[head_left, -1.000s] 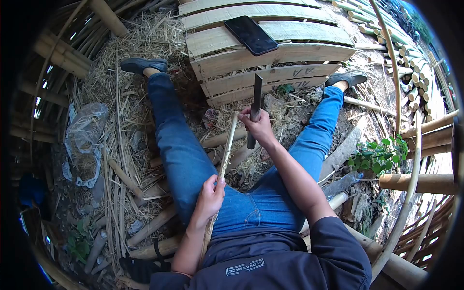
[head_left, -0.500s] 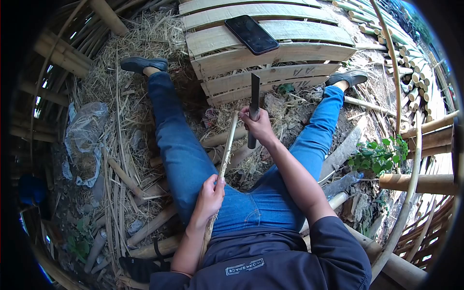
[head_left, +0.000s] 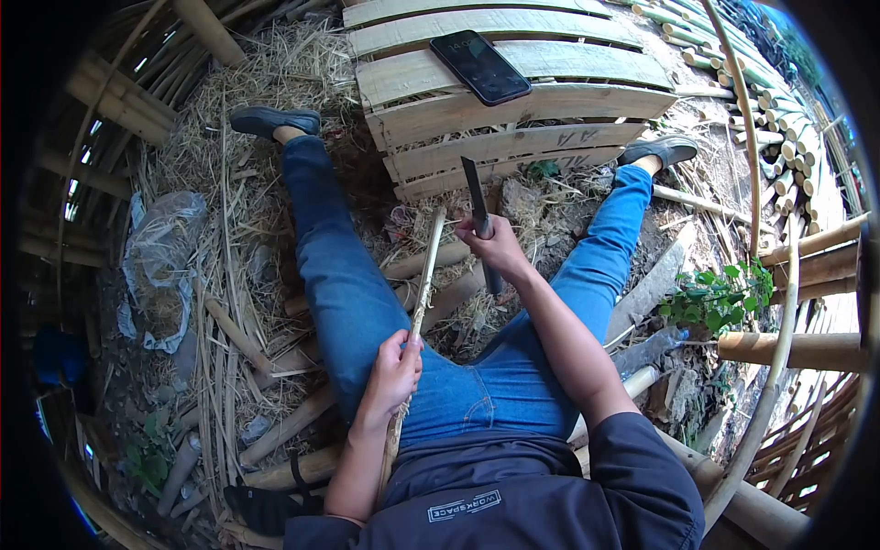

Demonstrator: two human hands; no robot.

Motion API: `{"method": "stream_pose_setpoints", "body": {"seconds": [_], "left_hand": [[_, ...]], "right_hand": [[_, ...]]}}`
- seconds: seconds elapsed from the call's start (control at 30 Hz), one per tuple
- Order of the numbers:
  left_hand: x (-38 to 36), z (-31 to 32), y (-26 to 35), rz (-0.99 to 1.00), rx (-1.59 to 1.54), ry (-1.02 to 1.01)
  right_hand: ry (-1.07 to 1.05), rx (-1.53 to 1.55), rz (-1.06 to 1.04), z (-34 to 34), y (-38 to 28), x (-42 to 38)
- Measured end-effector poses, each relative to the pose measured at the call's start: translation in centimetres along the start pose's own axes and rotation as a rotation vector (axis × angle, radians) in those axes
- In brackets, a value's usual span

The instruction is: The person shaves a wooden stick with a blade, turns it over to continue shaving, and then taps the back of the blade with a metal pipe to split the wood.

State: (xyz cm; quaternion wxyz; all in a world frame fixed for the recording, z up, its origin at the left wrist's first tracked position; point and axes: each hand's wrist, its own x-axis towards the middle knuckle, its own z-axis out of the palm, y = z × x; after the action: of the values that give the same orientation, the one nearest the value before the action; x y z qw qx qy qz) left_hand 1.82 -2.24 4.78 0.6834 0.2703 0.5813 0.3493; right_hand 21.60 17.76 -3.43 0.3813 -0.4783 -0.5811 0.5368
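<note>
My left hand [head_left: 394, 374] is wrapped round a long, pale bamboo stick [head_left: 427, 275] with frayed fibres along its side. The stick slants up from beside my body, over my left thigh, to a free tip between my knees. Just right of that tip, my right hand [head_left: 496, 246] grips a dark, narrow-bladed knife [head_left: 475, 190] near its middle. The blade points up and slightly left, and the lower end sticks out below my fist. Knife and stick look apart, though a thin sliver shows between my right fingers and the stick's tip.
A slatted wooden crate [head_left: 513, 136] stands ahead with a phone [head_left: 479, 66] on top. Straw and bamboo offcuts cover the ground round my outstretched legs. Plastic wrapping [head_left: 163, 243] lies at left. A leafy plant [head_left: 720, 298] and cut bamboo poles [head_left: 790, 137] are at right.
My right hand has shifted slightly right and down, away from the stick's tip. The knife has tilted so its upper end leans left. The stick's tip has moved a little left.
</note>
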Motion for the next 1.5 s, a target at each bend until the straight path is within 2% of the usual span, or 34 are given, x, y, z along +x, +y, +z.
{"method": "stream_pose_setpoints", "body": {"seconds": [0.1, 0.4, 0.5, 0.7, 0.9, 1.0, 1.1, 1.3, 1.4, 1.5], "left_hand": [[0.1, -0.2, -0.2, 0.003, -0.009, -0.001], [0.0, -0.5, -0.1, 0.009, -0.053, -0.030], [-0.1, -0.4, 0.0, 0.017, -0.046, -0.031], [-0.1, -0.3, 0.0, 0.021, -0.023, -0.019], [0.6, -0.2, -1.2, 0.121, 0.206, 0.074], [0.7, 0.0, -1.3, 0.137, 0.297, 0.110], [1.0, 0.1, -1.7, 0.191, 0.389, 0.119], [0.8, 0.3, -1.4, 0.174, 0.405, 0.122], [1.0, 0.2, -1.5, 0.164, 0.424, 0.129], [0.9, 0.1, -1.7, 0.174, 0.405, 0.125]], "right_hand": [[0.021, 0.027, 0.082, -0.4, -0.1, -0.4], [-0.025, 0.108, 0.130, -0.7, 1.1, -0.3], [-0.037, 0.198, 0.178, -0.8, 0.2, -0.9], [-0.104, 0.565, 0.240, -0.6, -0.5, -1.2], [0.069, 0.323, -0.017, 0.0, -0.5, -0.8], [0.171, 0.198, -0.066, 0.3, -1.0, -0.4], [0.191, 0.162, -0.102, 0.6, -1.2, 0.1], [0.129, 0.172, -0.068, 0.4, -0.9, 0.2], [0.167, 0.083, -0.131, 0.6, -0.3, 0.8], [0.160, 0.123, -0.083, 0.7, -0.4, 0.7]]}}
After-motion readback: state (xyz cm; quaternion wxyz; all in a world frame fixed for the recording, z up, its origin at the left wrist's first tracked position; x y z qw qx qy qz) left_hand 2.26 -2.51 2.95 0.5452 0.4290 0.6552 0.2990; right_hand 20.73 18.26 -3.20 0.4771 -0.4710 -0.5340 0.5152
